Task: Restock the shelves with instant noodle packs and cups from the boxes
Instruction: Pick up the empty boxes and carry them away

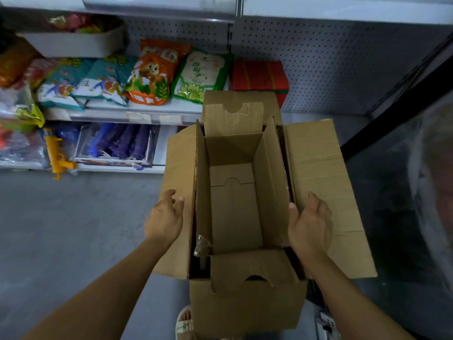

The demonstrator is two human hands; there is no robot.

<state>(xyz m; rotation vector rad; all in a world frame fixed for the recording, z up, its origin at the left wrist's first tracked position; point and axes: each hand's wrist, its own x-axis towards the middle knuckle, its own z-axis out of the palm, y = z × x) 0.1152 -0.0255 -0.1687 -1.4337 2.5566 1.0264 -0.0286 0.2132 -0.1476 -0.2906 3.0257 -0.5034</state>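
Note:
An open brown cardboard box (247, 298) stands on the floor in front of me, all flaps folded out. Inside it only bare cardboard and a scrap of clear plastic (201, 245) at the near left corner show. My left hand (164, 218) hovers at the left side flap (177, 173), fingers relaxed and holding nothing. My right hand (309, 223) is at the right flap (323, 182), thumb touching the box's right wall, fingers loosely spread. No noodle packs or cups are visible in the box.
White shelves (147, 110) at the left hold snack bags, toys and a red carton (259, 77). A bare shelf bay with pegboard back (331, 69) lies to the right. A dark glass case (397, 192) stands on the right. My sandalled foot (184, 322) is beside the box.

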